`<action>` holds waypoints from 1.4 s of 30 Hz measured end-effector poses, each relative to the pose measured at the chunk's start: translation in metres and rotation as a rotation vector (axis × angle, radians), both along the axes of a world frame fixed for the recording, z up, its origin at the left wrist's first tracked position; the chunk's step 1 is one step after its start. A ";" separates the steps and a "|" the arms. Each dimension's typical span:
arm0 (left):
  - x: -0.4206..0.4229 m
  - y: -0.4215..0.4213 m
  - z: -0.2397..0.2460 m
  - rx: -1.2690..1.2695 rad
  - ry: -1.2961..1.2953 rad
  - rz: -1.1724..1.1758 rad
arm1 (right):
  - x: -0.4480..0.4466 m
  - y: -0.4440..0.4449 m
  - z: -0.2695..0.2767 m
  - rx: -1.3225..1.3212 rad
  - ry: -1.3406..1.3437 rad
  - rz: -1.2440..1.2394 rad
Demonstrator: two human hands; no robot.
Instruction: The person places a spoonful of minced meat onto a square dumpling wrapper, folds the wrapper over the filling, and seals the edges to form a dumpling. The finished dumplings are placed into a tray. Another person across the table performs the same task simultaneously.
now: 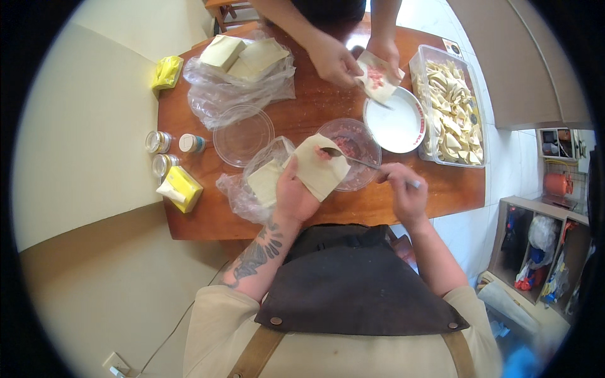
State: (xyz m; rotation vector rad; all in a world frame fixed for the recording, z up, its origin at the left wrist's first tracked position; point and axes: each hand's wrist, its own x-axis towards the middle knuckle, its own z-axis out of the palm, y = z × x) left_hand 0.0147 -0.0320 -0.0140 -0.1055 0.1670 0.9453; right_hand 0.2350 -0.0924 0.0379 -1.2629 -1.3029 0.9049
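Observation:
My left hand (298,196) holds a pale square dough wrapper (319,172) flat on its palm and fingers. A small lump of pink minced meat (322,153) lies near the wrapper's far edge. My right hand (406,191) grips the handle of a metal spoon (352,157), whose bowl touches the meat on the wrapper. Partly behind the wrapper stands a clear round plastic bowl (368,176) of minced meat. A stack of wrappers (263,182) in a clear plastic bag (236,198) lies just left of my left hand.
Across the table, another person's hands (335,66) hold a wrapper with filling above a white bowl (394,125). Folded wontons (451,113) fill a clear plastic box at right. More wrappers (222,53), a clear lid (243,137), jars (158,141) and a tissue pack (184,189) occupy the left.

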 end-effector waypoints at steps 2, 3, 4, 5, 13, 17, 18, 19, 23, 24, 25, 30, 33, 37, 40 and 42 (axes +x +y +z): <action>0.007 0.000 0.018 -0.085 0.175 0.041 | -0.006 0.003 0.016 0.300 -0.436 0.202; 0.008 0.001 0.018 -0.071 0.141 0.051 | -0.010 0.003 0.021 0.450 -0.655 0.300; 0.008 0.002 0.017 -0.057 0.107 0.061 | -0.013 0.000 0.020 0.482 -0.701 0.312; 0.008 0.004 0.016 -0.043 0.074 0.072 | -0.016 -0.005 0.016 0.515 -0.746 0.324; 0.000 0.016 0.004 -0.014 0.110 0.042 | 0.001 -0.018 0.023 0.284 -0.411 0.126; 0.002 0.013 0.007 0.010 0.100 -0.056 | -0.006 0.001 0.023 -0.157 0.073 -0.095; 0.002 0.013 0.007 0.009 0.096 -0.060 | -0.006 0.004 0.021 -0.151 0.087 -0.077; 0.002 0.013 0.007 0.009 0.091 -0.062 | -0.005 0.006 0.020 -0.145 0.101 -0.057; -0.001 0.012 0.003 -0.012 0.111 -0.078 | -0.003 0.002 0.019 0.066 -0.077 -0.048; -0.001 0.011 0.004 -0.023 0.135 -0.083 | -0.001 0.002 0.021 0.118 -0.187 -0.015; -0.001 0.011 0.006 -0.034 0.160 -0.089 | -0.001 0.001 0.022 0.171 -0.296 0.017; 0.001 0.008 0.004 -0.031 0.142 -0.099 | -0.015 -0.003 0.013 0.399 -0.551 0.141; 0.003 0.004 0.003 -0.037 0.157 -0.100 | -0.017 -0.009 0.004 0.420 -0.599 0.149; 0.005 -0.004 0.002 -0.082 0.230 -0.086 | -0.018 -0.018 -0.009 0.449 -0.641 0.157; 0.006 -0.008 -0.004 -0.104 0.252 -0.089 | -0.015 -0.020 -0.016 0.454 -0.695 0.136; 0.005 -0.011 -0.004 -0.112 0.269 -0.094 | -0.009 -0.021 -0.017 0.428 -0.702 0.094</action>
